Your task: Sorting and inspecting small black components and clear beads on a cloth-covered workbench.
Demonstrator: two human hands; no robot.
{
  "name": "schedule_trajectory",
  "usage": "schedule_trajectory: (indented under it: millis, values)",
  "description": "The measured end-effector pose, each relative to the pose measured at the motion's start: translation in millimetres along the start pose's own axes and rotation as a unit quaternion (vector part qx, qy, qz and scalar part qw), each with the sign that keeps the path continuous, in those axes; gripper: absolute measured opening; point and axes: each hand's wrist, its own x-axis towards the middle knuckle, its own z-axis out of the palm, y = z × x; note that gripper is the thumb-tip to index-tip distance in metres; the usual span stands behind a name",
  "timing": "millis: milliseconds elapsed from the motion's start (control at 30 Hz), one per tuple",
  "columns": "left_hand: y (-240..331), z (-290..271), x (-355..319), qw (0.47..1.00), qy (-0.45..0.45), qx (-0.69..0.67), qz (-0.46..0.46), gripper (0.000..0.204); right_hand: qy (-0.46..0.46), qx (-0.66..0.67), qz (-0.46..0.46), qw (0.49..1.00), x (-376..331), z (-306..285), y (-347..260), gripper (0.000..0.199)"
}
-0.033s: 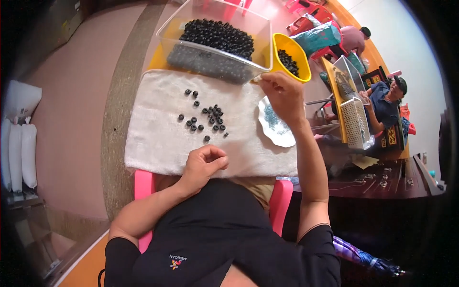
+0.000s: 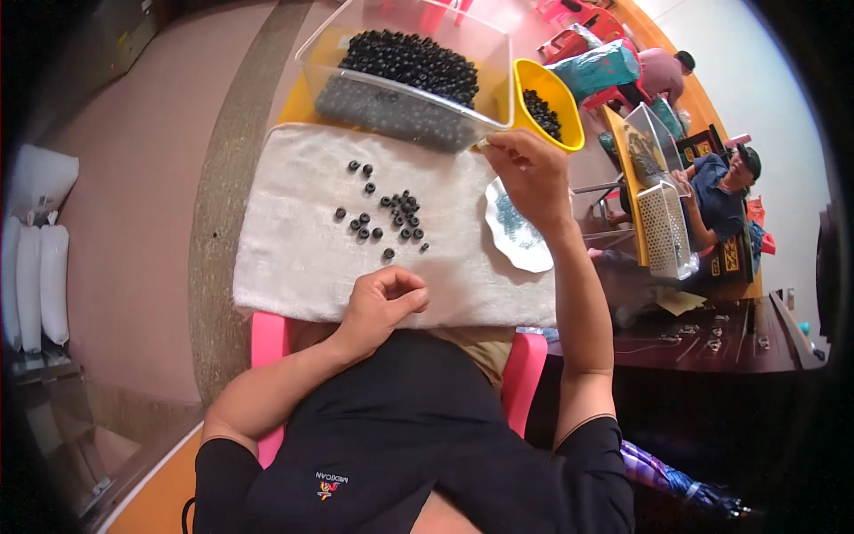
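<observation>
My left hand (image 2: 384, 301) is closed, thumb against curled fingers, over the near edge of a white cloth (image 2: 294, 258); whatever it pinches does not show. Farther out, my right hand (image 2: 532, 173) has its fingers pinched together by the near right corner of a see-through plastic bin (image 2: 418, 133). A tiny pale spot shows at those fingertips, too small to name. Loose black beads (image 2: 405, 211) lie scattered on the cloth between my hands. Partly under my right wrist sits a white scalloped dish (image 2: 532, 259) holding small bluish-green bits.
Many black beads (image 2: 409, 67) fill the bin. Beside it stands a yellow tub (image 2: 573, 125) with more beads. To the right, another person (image 2: 716, 191) sits at a table with a white perforated basket (image 2: 660, 227). White sacks (image 2: 40, 285) stand at the far left.
The whole scene has shifted very slightly in the picture. Both hands keep the same pose and place over the cloth.
</observation>
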Motion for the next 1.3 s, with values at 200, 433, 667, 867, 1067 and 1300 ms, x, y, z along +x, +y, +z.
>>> schedule_trajectory:
  millis: [200, 433, 667, 867, 1067, 1300]
  values:
    - [2, -2, 1, 1.0, -0.008, 0.015, -0.026, 0.008, -0.212, -0.005, 0.053, 0.976, -5, 44, -4, 0.017]
    - [6, -4, 1, 0.998, -0.022, 0.044, -0.03, 0.007, -0.304, -0.038, 0.055, 0.95, -29, 69, -5, 0.019]
    - [2, -4, 1, 0.998, -0.033, 0.043, -0.013, 0.008, -0.306, -0.051, 0.053, 0.949, -44, 74, -7, 0.018]
    - [2, -3, 1, 0.999, -0.031, 0.03, -0.01, 0.008, -0.273, -0.044, 0.085, 0.957, -52, 77, -9, 0.017]
    - [1, -3, 1, 0.999, -0.024, 0.023, -0.02, 0.008, -0.274, -0.053, 0.102, 0.955, -59, 75, -14, 0.018]
    - [3, -1, 0, 1.0, -0.012, 0.009, -0.024, 0.007, -0.277, -0.07, 0.043, 0.957, -64, 74, -13, 0.02]
